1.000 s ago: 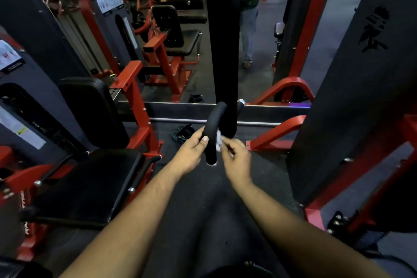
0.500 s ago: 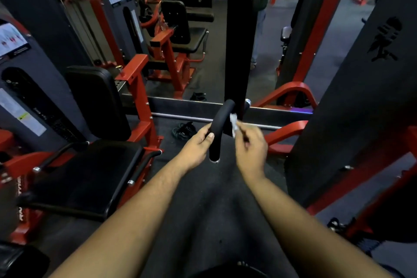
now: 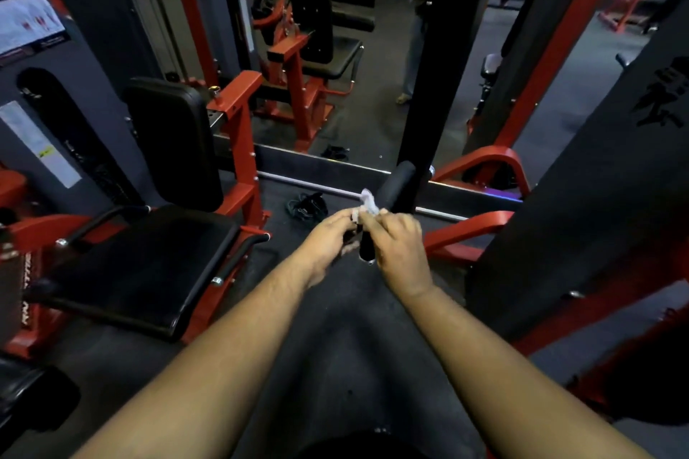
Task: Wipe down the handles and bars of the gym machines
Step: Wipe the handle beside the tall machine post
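The black padded handle [image 3: 395, 194] stood near the middle of the scene, slanting up and away towards a black upright post [image 3: 436, 48]. Both hands met at its lower end. The right hand [image 3: 400, 246] pinched a small white wipe [image 3: 368, 203] just left of the handle. The left hand [image 3: 328, 238] had curled fingers touching the wipe's lower edge. A black seat [image 3: 141, 265] on a red frame [image 3: 242, 145] sat to the left.

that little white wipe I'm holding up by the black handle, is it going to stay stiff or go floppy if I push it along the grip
Probably floppy: the wipe looks crumpled and sticks up unevenly above both hands. It seems light and thin, so it may bunch rather than slide flat along the handle.
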`<state>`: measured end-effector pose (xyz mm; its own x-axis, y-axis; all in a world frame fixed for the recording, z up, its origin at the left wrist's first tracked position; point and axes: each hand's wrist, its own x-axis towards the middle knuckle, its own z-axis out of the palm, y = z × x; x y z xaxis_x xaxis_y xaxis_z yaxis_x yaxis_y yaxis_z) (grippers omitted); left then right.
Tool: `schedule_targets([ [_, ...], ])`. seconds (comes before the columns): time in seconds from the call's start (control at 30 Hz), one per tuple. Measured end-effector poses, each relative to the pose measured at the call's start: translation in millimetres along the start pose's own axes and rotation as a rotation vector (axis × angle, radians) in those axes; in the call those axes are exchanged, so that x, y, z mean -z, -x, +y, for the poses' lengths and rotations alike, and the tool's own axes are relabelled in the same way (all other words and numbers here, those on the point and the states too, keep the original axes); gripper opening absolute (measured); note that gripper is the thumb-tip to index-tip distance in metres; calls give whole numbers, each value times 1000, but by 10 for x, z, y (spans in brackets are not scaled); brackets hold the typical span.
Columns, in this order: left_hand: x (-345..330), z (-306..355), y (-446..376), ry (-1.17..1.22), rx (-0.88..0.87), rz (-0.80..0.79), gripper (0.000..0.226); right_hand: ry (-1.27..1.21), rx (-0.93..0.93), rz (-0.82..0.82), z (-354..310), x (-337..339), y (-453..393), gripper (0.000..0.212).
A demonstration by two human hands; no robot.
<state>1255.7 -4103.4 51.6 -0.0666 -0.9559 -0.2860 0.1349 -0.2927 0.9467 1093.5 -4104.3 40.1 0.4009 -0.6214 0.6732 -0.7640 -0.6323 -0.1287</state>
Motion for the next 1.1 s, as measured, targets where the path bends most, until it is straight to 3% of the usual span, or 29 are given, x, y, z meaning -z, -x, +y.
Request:
schedule_targets([
  [0.1, 20, -4, 14, 61, 34, -25, 45, -62, -89, -140, -64, -160, 321, 44],
  [0.27, 14, -19, 88, -44, 3, -73, 48, -195, -434, -363, 111, -259, 744, 28],
  [0.47, 58, -426, 260, -414, 84, -37, 52, -210, -653, -322, 50, -170, 1007, 23],
  [0.67, -99, -874, 380, -795, 117, -277, 62, -180, -894, -293, -13, 161, 1501, 23],
  [0.87, -825, -1040, 662, -1043, 15, -481, 68, -147, -1030, -287, 80, 899, 2188, 26],
  [1.1, -2071, -1290, 1300, -1166, -120, -693, 68, -70, -1186, -251, 194, 2015, 3304, 27],
])
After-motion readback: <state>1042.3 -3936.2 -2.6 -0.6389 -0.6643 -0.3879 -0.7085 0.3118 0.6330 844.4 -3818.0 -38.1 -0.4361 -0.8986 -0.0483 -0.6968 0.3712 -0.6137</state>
